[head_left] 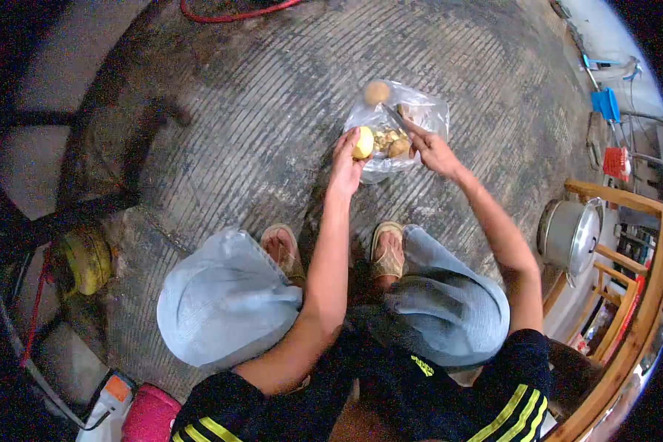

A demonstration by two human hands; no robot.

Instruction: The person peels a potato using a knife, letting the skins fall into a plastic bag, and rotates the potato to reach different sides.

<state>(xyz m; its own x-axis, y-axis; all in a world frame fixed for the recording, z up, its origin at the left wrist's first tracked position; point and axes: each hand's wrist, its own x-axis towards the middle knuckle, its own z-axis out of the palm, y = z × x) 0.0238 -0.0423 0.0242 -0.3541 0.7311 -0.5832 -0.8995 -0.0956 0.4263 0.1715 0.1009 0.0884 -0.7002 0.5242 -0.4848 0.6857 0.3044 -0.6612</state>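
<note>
My left hand [345, 160] is wrapped round a pale yellow peeled potato [363, 143] at the left edge of a clear plastic bag [436, 112]. In my right hand [436, 156] is a knife [395, 116], its blade pointing up and left over the bag, apart from the held potato. The bag lies spread on the floor. A brown unpeeled potato [376, 92] sits at its far end. Peelings [384, 139] are scattered on the middle of the bag, with another brownish piece [399, 148] beside them, close to my right hand.
The grooved concrete floor [258, 125] surrounds my sandalled feet. To the right, a lidded metal pot [571, 234] stands by a wooden frame [617, 197]. At left are bananas [88, 261]; a pink container [151, 415] is lower left. A red hose [236, 16] lies at the top.
</note>
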